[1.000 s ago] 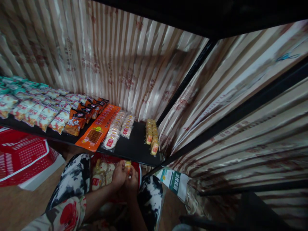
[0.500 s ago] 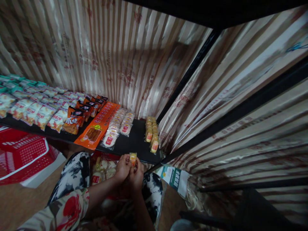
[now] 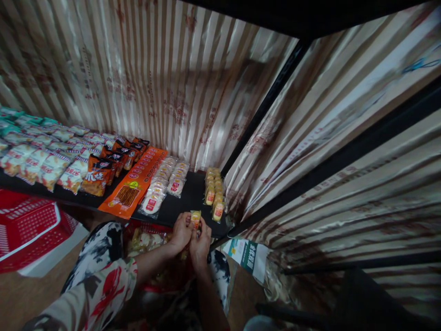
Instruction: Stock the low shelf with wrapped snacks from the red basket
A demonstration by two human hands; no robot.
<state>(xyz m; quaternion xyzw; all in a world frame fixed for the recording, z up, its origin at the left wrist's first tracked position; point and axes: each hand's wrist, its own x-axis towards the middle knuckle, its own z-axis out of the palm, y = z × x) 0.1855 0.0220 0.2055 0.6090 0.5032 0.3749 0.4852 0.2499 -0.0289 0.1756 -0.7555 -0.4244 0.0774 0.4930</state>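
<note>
Between my two hands is a small yellow snack packet (image 3: 195, 218), held upright at the front edge of the black shelf (image 3: 188, 202). My left hand (image 3: 183, 231) pinches its left side. On the right side, my right hand (image 3: 200, 241) grips it with curled fingers. Beyond them, yellow wrapped crackers (image 3: 214, 193) stand in two rows at the shelf's right end. To the left are two rows of white wrapped rice crackers (image 3: 153, 201). Below my forearms, a red basket (image 3: 129, 227) between my knees holds more wrapped snacks, partly hidden.
An orange snack bag (image 3: 129, 191) lies flat on the shelf, beside orange-black bags (image 3: 96, 176) and several rows of white bags (image 3: 46, 168). Another red basket (image 3: 25, 230) stands at lower left. A black post (image 3: 265, 105) and diagonal bar (image 3: 320, 170) border the right side, before a striped curtain (image 3: 193, 82).
Both hands, with the yellow packet between them, have moved slightly up and right, closer over the shelf's edge. The view has shifted a little, so the shelf goods appear further left.
</note>
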